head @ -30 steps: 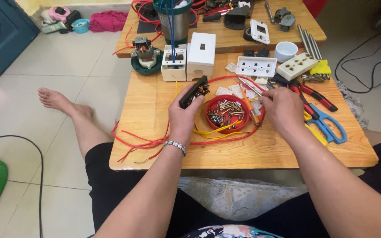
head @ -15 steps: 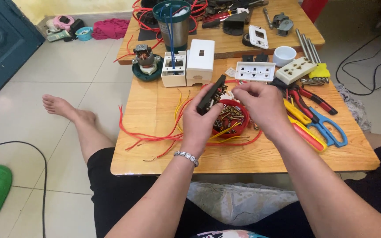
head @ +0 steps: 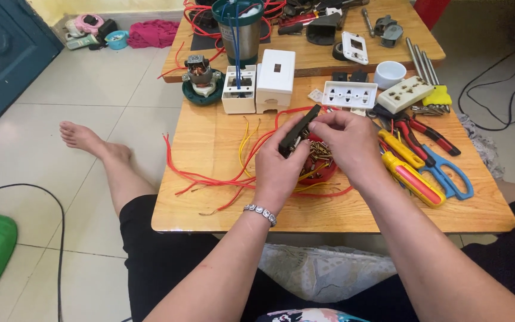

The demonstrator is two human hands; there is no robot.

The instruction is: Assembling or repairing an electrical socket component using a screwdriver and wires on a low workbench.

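I've got the black part [head: 298,131] pinched in my left hand [head: 281,164] over the red screw dish [head: 323,170] mid-table, right hand [head: 347,140] fingertips closed on its top end, looks like fitting a screw; next needs a steady, fine twist.

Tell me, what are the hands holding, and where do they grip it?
Both grip a small black electrical part: the left hand clasps its lower end, the right hand pinches its upper end.
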